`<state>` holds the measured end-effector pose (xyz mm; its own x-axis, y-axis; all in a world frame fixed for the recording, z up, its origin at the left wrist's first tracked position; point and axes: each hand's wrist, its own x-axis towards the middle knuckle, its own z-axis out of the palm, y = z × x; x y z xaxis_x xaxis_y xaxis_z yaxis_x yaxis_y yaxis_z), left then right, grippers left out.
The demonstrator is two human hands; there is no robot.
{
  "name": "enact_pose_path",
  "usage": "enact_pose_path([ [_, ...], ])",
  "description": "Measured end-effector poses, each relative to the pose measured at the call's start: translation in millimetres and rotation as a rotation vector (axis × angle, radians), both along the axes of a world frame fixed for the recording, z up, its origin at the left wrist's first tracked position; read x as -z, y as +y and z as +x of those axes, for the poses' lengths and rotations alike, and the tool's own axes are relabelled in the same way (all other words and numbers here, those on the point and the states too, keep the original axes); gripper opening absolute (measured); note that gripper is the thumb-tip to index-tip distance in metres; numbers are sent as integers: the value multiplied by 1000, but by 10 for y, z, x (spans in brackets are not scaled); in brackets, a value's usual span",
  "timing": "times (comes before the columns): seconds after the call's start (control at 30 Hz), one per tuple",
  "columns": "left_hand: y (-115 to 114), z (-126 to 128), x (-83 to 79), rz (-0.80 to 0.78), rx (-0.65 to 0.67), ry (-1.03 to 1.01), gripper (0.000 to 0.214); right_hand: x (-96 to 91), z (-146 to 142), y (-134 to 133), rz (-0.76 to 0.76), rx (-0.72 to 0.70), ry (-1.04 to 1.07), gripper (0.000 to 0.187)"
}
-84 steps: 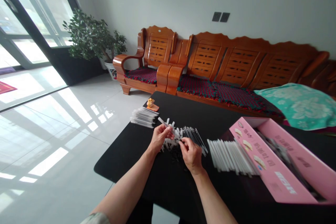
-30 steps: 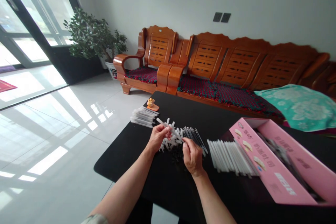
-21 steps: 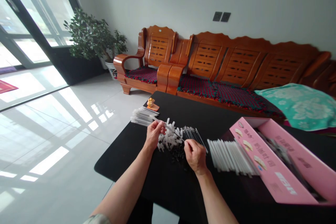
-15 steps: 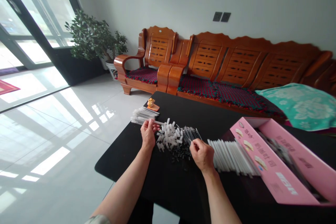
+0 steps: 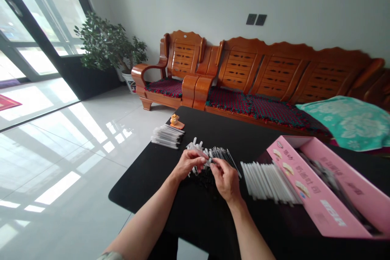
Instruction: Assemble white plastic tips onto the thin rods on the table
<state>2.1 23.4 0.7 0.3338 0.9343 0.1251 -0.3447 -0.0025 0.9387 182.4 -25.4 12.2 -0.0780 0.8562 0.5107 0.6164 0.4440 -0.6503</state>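
Observation:
My left hand (image 5: 189,164) and my right hand (image 5: 226,181) meet above a heap of short white plastic pieces (image 5: 195,145) on a black table (image 5: 146,180). The left hand pinches a white plastic tube (image 5: 199,153). The right fingertips close against its end, apparently on a thin rod, though the hands hide most of it. Beyond them fan thin dark-tipped rods (image 5: 220,154). Longer white tubes (image 5: 268,181) lie in a row to the right, and a tied-looking bundle of tubes (image 5: 167,136) lies to the left.
An open pink cardboard box (image 5: 323,187) sits on the table's right. A small orange figurine (image 5: 174,120) stands at the far corner. A wooden sofa (image 5: 268,73) lies behind the table, with a potted plant (image 5: 106,46) and glass doors to the left.
My left hand has come back rightward from the bundle with its tube. It now meets my right hand, which has moved left from the long tubes to the rods.

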Motion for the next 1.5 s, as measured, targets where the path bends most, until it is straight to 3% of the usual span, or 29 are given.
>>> enact_pose_path([
  [0.07,-4,14,-8,0,25,8,31,-24,-98,-19,-65,-82,37,26],
  [0.13,24,-7,-11,-11,-32,-53,36,-37,-129,-32,-167,-132,102,29],
  [0.27,86,-88,-10,-41,-139,-180,35,-41,-102,-44,-518,-281,354,35],
  [0.37,67,-89,-15,-52,-64,-117,34,-32,-126,-47,-751,-408,596,43],
  [0.5,10,-8,-20,-38,-1,-35,35,-23,-179,-39,-860,-484,727,48],
  [0.6,6,43,-9,-37,-92,-23,31,-35,-188,-24,-739,-405,621,44],
  [0.77,30,82,20,-24,-203,-39,28,-31,-213,-13,-166,-112,-9,37],
  [0.9,34,103,26,-40,-258,-70,27,21,-268,-14,56,86,-332,36],
  [0.97,41,98,20,-46,-272,-91,28,20,-299,-16,57,108,-305,36],
  [1.03,49,74,8,-39,-246,-100,29,-8,-320,-23,-54,30,-124,37],
  [1.17,34,15,-8,-53,-97,-116,31,-90,-311,-48,-596,-305,461,50],
  [1.23,10,20,-9,-59,-54,-116,30,-117,-289,-60,-767,-408,614,52],
  [1.27,-1,35,-9,-55,-54,-110,29,-126,-279,-68,-766,-410,620,51],
  [1.33,-4,70,-18,-43,-85,-84,28,-138,-268,-90,-598,-310,478,47],
  [1.43,61,60,-52,-36,-217,-85,29,-126,-246,-156,-196,-30,15,41],
  [1.5,132,-23,-73,-34,-387,-158,28,-87,-184,-215,-30,105,-248,38],
])
